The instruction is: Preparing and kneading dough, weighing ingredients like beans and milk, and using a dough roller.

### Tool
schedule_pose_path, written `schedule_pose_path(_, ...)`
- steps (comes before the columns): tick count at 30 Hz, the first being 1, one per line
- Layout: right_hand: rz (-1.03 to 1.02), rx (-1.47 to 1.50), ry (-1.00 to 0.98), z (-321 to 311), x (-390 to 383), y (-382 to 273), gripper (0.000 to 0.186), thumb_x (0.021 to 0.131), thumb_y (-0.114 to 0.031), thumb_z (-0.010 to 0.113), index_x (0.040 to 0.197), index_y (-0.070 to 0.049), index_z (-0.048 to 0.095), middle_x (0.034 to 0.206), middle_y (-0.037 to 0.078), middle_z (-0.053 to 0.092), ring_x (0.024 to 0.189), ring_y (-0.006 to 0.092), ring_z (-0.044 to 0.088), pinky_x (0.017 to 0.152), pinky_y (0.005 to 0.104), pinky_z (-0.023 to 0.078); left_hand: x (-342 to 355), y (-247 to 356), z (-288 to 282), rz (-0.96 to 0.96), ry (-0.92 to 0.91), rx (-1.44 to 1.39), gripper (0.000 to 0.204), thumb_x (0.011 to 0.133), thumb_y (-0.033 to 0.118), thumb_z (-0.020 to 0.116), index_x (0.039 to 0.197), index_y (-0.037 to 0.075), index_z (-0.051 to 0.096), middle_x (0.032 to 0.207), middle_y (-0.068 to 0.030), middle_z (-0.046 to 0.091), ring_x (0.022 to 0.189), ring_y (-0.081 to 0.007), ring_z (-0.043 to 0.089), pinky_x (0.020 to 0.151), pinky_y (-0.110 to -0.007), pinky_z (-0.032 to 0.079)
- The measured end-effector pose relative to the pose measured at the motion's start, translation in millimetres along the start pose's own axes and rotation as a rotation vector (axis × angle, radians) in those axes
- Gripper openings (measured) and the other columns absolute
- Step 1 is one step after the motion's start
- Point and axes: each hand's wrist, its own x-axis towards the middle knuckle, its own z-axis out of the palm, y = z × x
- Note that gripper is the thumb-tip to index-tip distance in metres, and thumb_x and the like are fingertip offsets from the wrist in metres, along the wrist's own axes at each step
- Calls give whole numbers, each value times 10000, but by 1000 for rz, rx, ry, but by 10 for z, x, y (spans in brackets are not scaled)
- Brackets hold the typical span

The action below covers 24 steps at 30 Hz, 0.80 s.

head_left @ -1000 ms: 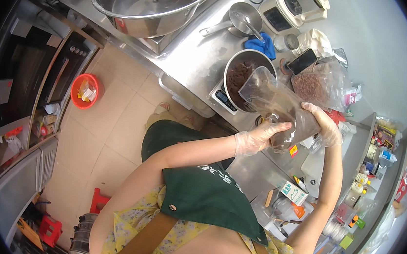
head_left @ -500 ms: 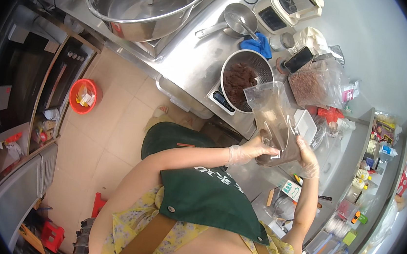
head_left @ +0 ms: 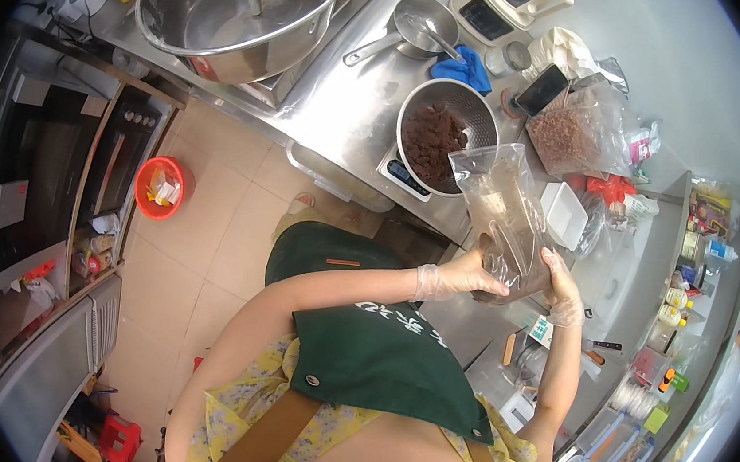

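Between my two gloved hands is a clear plastic bag (head_left: 507, 213) with brown stuff in its lower end. My left hand (head_left: 464, 276) grips its near left side, and my right hand (head_left: 561, 285) is closed on its right side. The bag's upper end leans toward the rim of a perforated metal bowl (head_left: 490, 118). Inside that bowl lies a dark brown, crumbly mass (head_left: 432, 143). A digital kitchen scale (head_left: 406, 176) sits under the bowl. What exactly the bag contains I cannot make out.
A big steel mixing bowl (head_left: 219, 38) stands at the far left of the counter. Near it are a saucepan (head_left: 408, 23), a blue cloth (head_left: 464, 69), a phone (head_left: 542, 91) and a bag of reddish-brown bits (head_left: 566, 134). On the floor is a red bin (head_left: 156, 210).
My view has shifted slightly. Both hands still hold the bag, whose upper end now sits a little farther right of the bowl's contents.
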Motion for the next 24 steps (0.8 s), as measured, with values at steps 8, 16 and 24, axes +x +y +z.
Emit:
schedule_pose_path(8, 9, 19, -15, 13, 34, -77, 521, 948, -326, 540, 1344, -10, 420, 1266, 86, 539, 1124, 189, 538, 955, 348, 449, -53, 105, -29, 10, -19, 10, 939, 717, 169, 815, 1417, 18, 209, 1339, -111, 403, 1249, -209, 397, 1045, -340, 350)
schedule_pose_path(16, -12, 174, 0, -124, 232, 117, 464, 964, -356, 526, 1311, -54, 466, 1282, 67, 533, 1134, 167, 531, 984, 345, 433, -37, 159, -149, 124, 26, -132, 802, 761, 322, 787, 1362, 26, 348, 1279, -78, 500, 1214, -185, 458, 1018, -337, 366)
schedule_pose_path(24, 21, 109, -5, 144, 221, -49, 547, 936, -430, 546, 1327, -56, 465, 1320, 70, 517, 1168, 184, 518, 985, 360, 436, -68, 225, -104, 52, 171, -193, 602, 899, 329, 644, 1346, 15, 392, 1265, -63, 520, 1164, -162, 487, 992, -310, 378)
